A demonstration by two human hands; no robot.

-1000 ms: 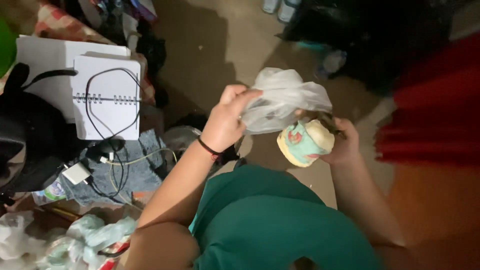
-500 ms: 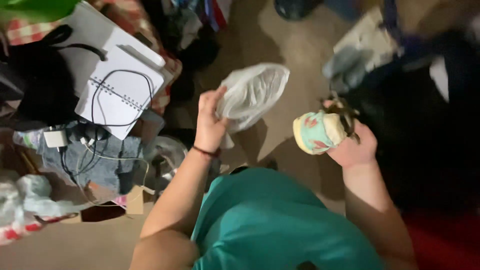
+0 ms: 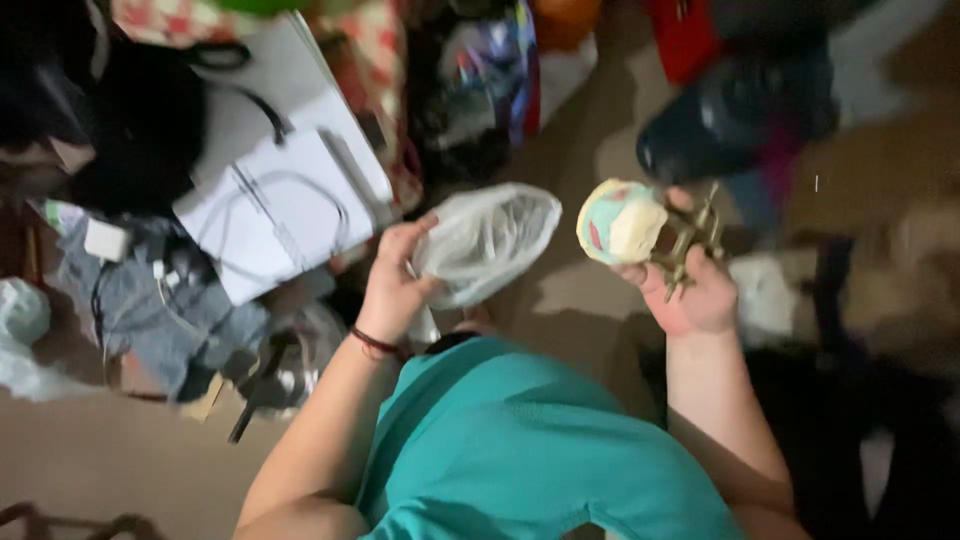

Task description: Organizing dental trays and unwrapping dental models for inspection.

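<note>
Left hand [image 3: 392, 290]: fingers clamped on a clear plastic bag [image 3: 487, 240].
Right hand [image 3: 690, 290]: fingers closed around a pastel ball [image 3: 620, 222] with brass fitting [image 3: 690, 240].

Thin clear plastic bag [image 3: 488, 243] hangs crumpled at centre, held up in the air; right of it, apart, a round cream-and-mint toy [image 3: 619, 221] with brassy metal parts.

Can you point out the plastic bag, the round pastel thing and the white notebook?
plastic bag [image 3: 490, 240], head view, middle of its bulge.
round pastel thing [image 3: 618, 222], head view, its pale face.
white notebook [image 3: 285, 215], head view, its cover.
</note>
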